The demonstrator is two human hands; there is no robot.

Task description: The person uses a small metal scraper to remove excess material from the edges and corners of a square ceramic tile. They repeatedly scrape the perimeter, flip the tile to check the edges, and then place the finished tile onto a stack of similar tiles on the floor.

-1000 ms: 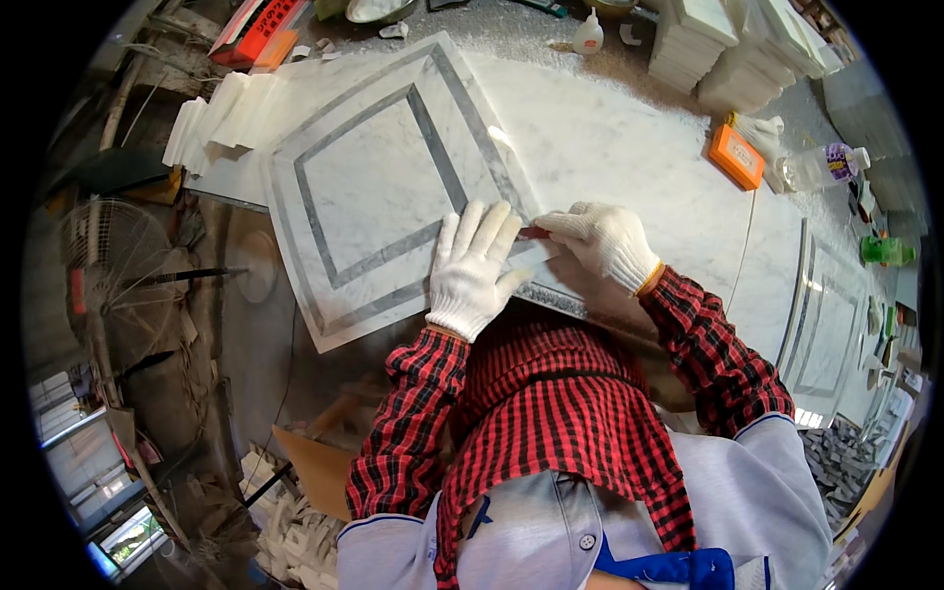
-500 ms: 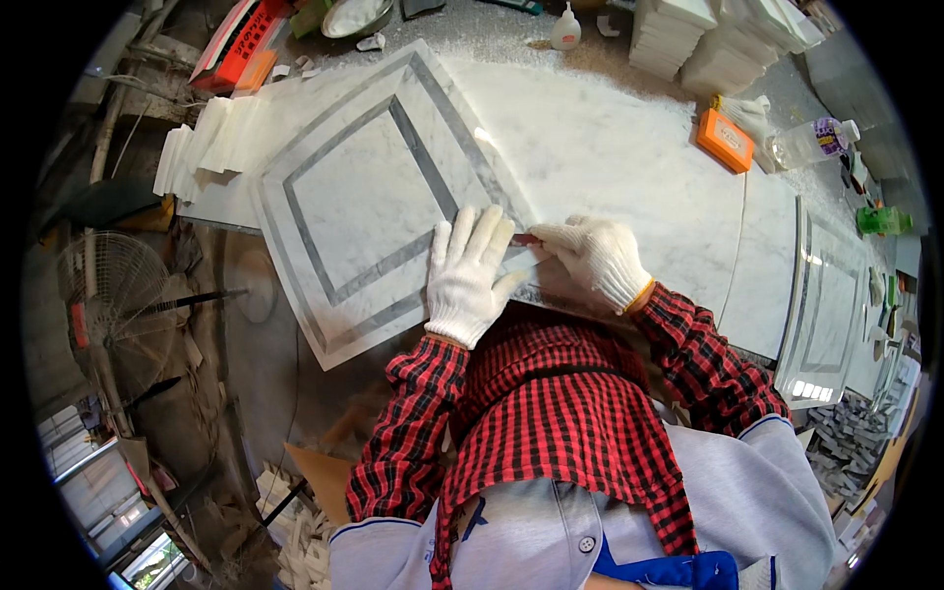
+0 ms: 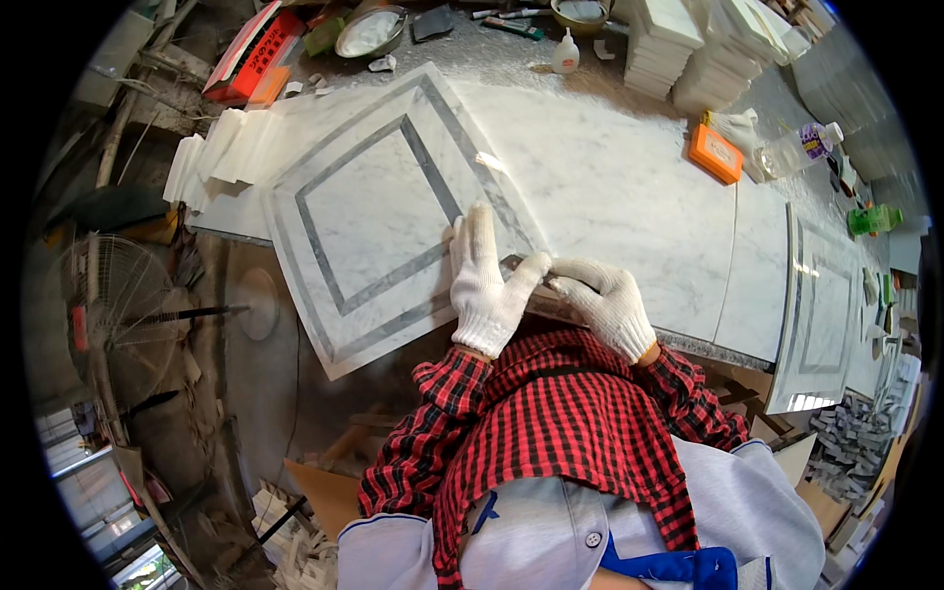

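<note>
A white marble panel [image 3: 379,211] with two grey inlaid bands lies turned at an angle on the white marble worktop [image 3: 629,187]. Its near left corner juts past the worktop's front edge. My left hand [image 3: 487,290], in a white knitted glove, stands edge-on by the panel's near right side, fingers straight and thumb stretched toward the right hand. Bent fingers and thumb close together on my right hand [image 3: 612,303], gloved too, at the panel's nearest right corner by the worktop edge. Whatever sits between those fingertips is hidden. The two hands almost touch.
White strips [image 3: 221,152] are piled at the left. Along the back stand a bowl of white powder [image 3: 370,33], a small squeeze bottle [image 3: 565,54] and stacked white tiles [image 3: 661,44]. An orange box [image 3: 715,154], a clear bottle [image 3: 798,150] and another inlaid panel [image 3: 821,295] are on the right.
My left hand has lifted from lying flat on the panel to standing on edge. The right hand has come lower, and the reddish piece at its fingertips no longer shows.
</note>
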